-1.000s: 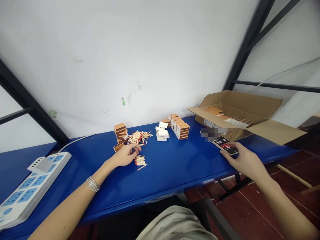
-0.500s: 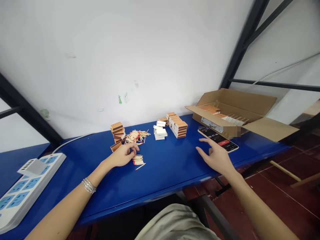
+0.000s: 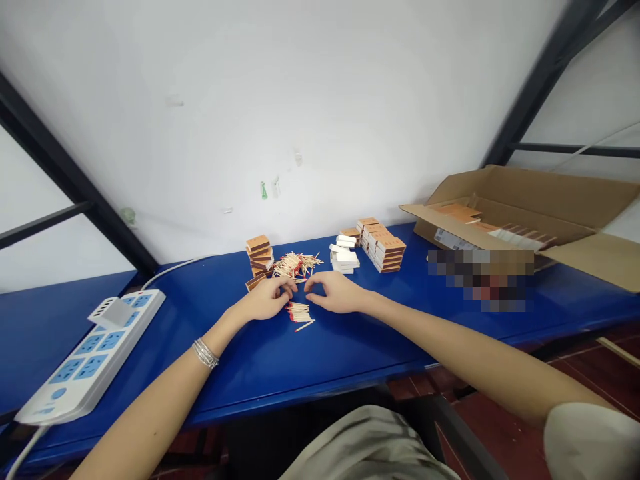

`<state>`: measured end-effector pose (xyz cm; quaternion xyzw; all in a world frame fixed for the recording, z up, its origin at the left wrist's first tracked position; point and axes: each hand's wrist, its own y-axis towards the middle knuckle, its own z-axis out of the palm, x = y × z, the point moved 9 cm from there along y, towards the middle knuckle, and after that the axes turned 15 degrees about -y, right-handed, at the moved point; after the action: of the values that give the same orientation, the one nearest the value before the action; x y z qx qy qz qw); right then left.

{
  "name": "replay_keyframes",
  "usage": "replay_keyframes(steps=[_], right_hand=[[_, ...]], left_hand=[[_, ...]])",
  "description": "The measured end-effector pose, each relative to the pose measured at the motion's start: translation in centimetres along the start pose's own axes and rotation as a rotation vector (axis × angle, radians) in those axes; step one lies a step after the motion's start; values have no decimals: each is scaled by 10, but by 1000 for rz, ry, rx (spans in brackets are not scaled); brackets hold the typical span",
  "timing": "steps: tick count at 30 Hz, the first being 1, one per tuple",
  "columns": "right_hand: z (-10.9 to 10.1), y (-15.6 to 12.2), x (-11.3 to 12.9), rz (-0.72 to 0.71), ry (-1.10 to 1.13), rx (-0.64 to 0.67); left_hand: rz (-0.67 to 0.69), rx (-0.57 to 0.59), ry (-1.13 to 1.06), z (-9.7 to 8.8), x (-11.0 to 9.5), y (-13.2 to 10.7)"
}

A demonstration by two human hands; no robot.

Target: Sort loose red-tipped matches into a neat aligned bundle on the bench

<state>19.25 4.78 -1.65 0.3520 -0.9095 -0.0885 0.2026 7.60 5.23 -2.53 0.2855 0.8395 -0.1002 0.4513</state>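
My left hand [image 3: 267, 298] rests on the table just left of a small row of matches [image 3: 299, 312], its fingers loosely bent and nothing visible in them. Facing it from the right is my right hand [image 3: 341, 292], thumb and fingers apart and holding nothing. The row lies with its red heads toward the left, and one single match [image 3: 305, 326] sits askew in front. Behind both hands spreads a loose heap of matches [image 3: 296, 265]. A stack of brown matchbox sleeves [image 3: 259, 253] stands beside the heap, with a tilted sleeve [image 3: 255, 283] behind my left hand.
White matchbox trays [image 3: 344, 257] are piled behind my right hand, next to stacked matchboxes [image 3: 384, 247]. An open cardboard box [image 3: 480, 233] stands at the right, with a blurred patch before it. A power strip [image 3: 95, 360] lies on the blue table [image 3: 240, 373] at the left.
My right hand has come left from beside the phone to the row of matches. My left hand stays near the row. The view has shifted, and blurring now covers the phone's place.
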Motion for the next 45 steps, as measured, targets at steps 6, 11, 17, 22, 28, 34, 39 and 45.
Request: replay_keyframes(steps=[6, 11, 17, 22, 28, 34, 39, 45], right_hand=[[14, 26, -19, 41, -53, -16], [16, 27, -28, 69, -103, -53], [16, 26, -29, 88, -84, -35], [13, 22, -26, 70, -65, -51], [16, 13, -13, 20, 128, 47], [13, -6, 5, -81, 214, 276], [9, -15, 27, -167, 222, 289], [15, -21, 45, -213, 107, 286]], left_hand=[[19, -7, 144, -7, -4, -3], [-15, -41, 233, -13, -4, -4], [-27, -46, 233, -13, -2, -2], [-60, -17, 190, -11, 3, -1], [-64, 81, 134, -4, -1, -3], [-62, 154, 107, 1, -5, -5], [-17, 175, 84, 6, -8, -6], [-25, 185, 68, 9, -7, -5]])
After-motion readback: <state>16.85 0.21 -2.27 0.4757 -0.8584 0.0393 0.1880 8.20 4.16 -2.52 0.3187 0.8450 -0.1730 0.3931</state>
